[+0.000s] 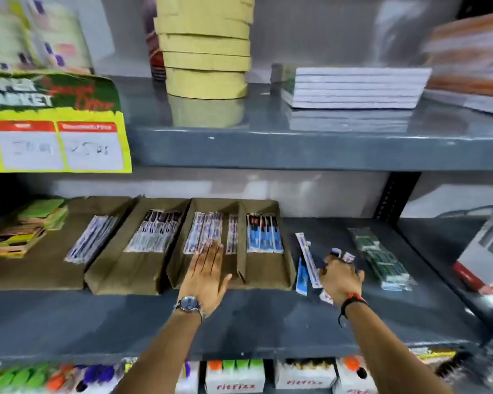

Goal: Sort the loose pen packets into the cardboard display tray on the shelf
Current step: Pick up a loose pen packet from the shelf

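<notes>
Right hand (pixel 342 275) grip pinches seemingly white-blue loose pen packets (pixel 342 255); left hand (pixel 207 270) lies spread flat.

white boxes with coloured caps, bottom shelf (pixel 235 378): "FitFizz" in red | green-and-yellow hanging price sign (pixel 52 120): "MARKET" partly legible, handwritten prices unreadable

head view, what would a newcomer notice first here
Two bare arms reach onto the middle shelf: the left hand lies flat in the cardboard display tray, fingers on a pen packet stack, and the right hand closes on loose pen packets beside it. Above, a tall tape roll stack stands out.
</notes>
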### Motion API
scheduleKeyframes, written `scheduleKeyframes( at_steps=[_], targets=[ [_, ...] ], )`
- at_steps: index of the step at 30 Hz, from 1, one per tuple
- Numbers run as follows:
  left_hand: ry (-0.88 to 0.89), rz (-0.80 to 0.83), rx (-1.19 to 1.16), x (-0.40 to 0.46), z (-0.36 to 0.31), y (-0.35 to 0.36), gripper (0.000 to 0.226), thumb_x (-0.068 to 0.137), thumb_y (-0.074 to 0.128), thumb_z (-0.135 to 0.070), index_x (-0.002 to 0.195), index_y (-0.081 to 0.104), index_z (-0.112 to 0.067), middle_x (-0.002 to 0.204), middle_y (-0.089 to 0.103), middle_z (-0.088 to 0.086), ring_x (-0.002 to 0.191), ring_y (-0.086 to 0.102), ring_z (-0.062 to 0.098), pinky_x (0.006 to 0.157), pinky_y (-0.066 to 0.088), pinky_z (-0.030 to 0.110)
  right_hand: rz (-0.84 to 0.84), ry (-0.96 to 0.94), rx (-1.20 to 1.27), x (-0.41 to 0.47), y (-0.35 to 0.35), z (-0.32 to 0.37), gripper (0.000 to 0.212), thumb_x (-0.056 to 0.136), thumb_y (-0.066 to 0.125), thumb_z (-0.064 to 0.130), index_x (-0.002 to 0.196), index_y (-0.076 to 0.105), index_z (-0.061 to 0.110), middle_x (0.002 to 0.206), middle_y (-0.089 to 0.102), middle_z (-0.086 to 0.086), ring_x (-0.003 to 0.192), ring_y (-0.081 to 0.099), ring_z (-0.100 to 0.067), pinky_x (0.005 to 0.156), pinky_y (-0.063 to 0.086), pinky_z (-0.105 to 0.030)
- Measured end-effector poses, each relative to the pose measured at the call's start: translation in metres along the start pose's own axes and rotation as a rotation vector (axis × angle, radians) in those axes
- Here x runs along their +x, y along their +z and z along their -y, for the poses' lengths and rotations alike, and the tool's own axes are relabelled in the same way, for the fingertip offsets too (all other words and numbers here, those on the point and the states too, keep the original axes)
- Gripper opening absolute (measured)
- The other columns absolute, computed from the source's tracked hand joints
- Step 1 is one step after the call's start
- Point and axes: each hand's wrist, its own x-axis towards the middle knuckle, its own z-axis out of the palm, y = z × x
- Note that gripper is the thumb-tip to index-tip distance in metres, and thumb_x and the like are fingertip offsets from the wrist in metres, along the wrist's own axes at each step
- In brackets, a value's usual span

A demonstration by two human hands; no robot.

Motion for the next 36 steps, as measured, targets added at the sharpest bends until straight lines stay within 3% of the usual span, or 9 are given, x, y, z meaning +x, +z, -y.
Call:
scheduleKeyframes(
  at_steps=[2, 5, 10, 17, 21, 25, 29, 34, 36],
  targets=[
    [-0.009, -0.013, -0.086, 0.013, 0.015, 0.021, 0.066, 0.090, 0.001, -0.045, 0.136, 0.020, -0.003, 0.146, 0.026, 0.015, 0.135, 0.026, 0.029, 0.112, 0.017, 0.038, 0.040, 0.025, -0.008, 0.011, 0.006, 0.006, 0.025, 0.087, 0.047, 0.020, 0.109, 0.058, 0.016, 0.121, 0.060, -0.013, 0.117, 0.050, -0.032, 0.102, 0.031, -0.043],
    [-0.048, 0.142, -0.103, 0.020, 0.027, 0.053, 0.061, 0.093, 0.021, -0.041, 0.138, -0.003, -0.008, 0.153, 0.003, 0.011, 0.140, 0.000, 0.025, 0.113, -0.010, 0.036, 0.075, 0.032, -0.076, 0.021, 0.014, 0.009, 0.025, 0.086, 0.047, 0.021, 0.108, 0.058, 0.016, 0.123, 0.058, -0.013, 0.117, 0.051, -0.032, 0.103, 0.030, -0.044],
    [-0.055, 0.137, -0.244, 0.017, 0.030, 0.071, 0.058, 0.092, 0.013, -0.045, 0.135, 0.026, -0.008, 0.151, 0.016, 0.013, 0.139, 0.015, 0.027, 0.115, 0.009, 0.040, 0.082, 0.071, -0.094, 0.028, 0.026, 0.010, 0.025, 0.089, 0.042, 0.027, 0.099, 0.059, 0.012, 0.108, 0.067, -0.013, 0.105, 0.059, -0.029, 0.099, 0.030, -0.043],
    [-0.067, 0.108, -0.321, 0.017, 0.033, 0.077, 0.051, 0.093, 0.031, -0.037, 0.137, 0.024, -0.013, 0.151, 0.017, 0.009, 0.139, 0.014, 0.023, 0.115, 0.012, 0.035, 0.073, 0.156, 0.105, 0.025, -0.001, 0.017, 0.021, 0.084, 0.041, 0.009, 0.069, 0.056, 0.010, 0.080, 0.058, -0.013, 0.085, 0.055, -0.029, 0.101, 0.028, -0.046],
    [-0.160, 0.101, -0.600, 0.024, 0.033, 0.058, 0.056, 0.090, 0.032, -0.046, 0.138, 0.015, -0.021, 0.150, 0.021, 0.004, 0.136, 0.023, 0.023, 0.114, 0.018, 0.042, -0.039, -0.053, 0.220, 0.021, -0.041, 0.032, 0.022, 0.087, 0.047, 0.003, 0.098, 0.065, 0.003, 0.102, 0.069, -0.023, 0.101, 0.063, -0.035, 0.087, 0.046, -0.038],
    [-0.378, -0.066, -1.216, 0.043, 0.028, 0.009, 0.094, 0.046, 0.026, -0.092, 0.113, 0.049, -0.031, 0.108, 0.059, -0.011, 0.090, 0.056, 0.005, 0.071, 0.039, 0.013, 0.141, -0.320, 0.194, 0.007, -0.056, 0.060, 0.020, 0.087, 0.053, 0.010, 0.101, 0.068, 0.011, 0.100, 0.071, -0.007, 0.097, 0.063, -0.022, 0.076, 0.041, -0.027],
    [-0.411, -0.109, -1.405, 0.058, 0.029, -0.012, 0.023, 0.087, 0.050, -0.032, 0.081, 0.063, -0.014, 0.098, 0.066, 0.013, 0.061, 0.061, -0.008, 0.051, 0.039, -0.003, 0.241, -0.437, 0.312, -0.001, -0.051, 0.079, 0.015, 0.087, 0.057, 0.010, 0.097, 0.069, 0.010, 0.086, 0.063, 0.005, 0.086, 0.056, -0.009, 0.077, 0.037, -0.020],
    [-0.462, -0.088, -1.365, 0.059, 0.039, -0.008, 0.021, 0.085, 0.055, -0.028, 0.065, 0.058, -0.026, 0.070, 0.066, 0.002, 0.074, 0.063, 0.017, 0.070, 0.042, 0.018, 0.293, -0.465, 0.416, 0.003, -0.049, 0.077, 0.016, 0.087, 0.058, 0.006, 0.097, 0.069, 0.011, 0.082, 0.064, 0.005, 0.084, 0.058, -0.011, 0.080, 0.042, -0.023],
    [-0.458, -0.078, -1.414, 0.062, 0.045, -0.007, 0.021, 0.086, 0.055, -0.023, 0.065, 0.058, -0.023, 0.054, 0.066, -0.007, 0.064, 0.064, 0.009, 0.067, 0.044, 0.015, 0.324, -0.458, 0.487, 0.005, -0.050, 0.073, 0.019, 0.086, 0.058, 0.002, 0.089, 0.067, 0.017, 0.076, 0.063, 0.005, 0.080, 0.059, -0.012, 0.081, 0.044, -0.024]
  ],
)
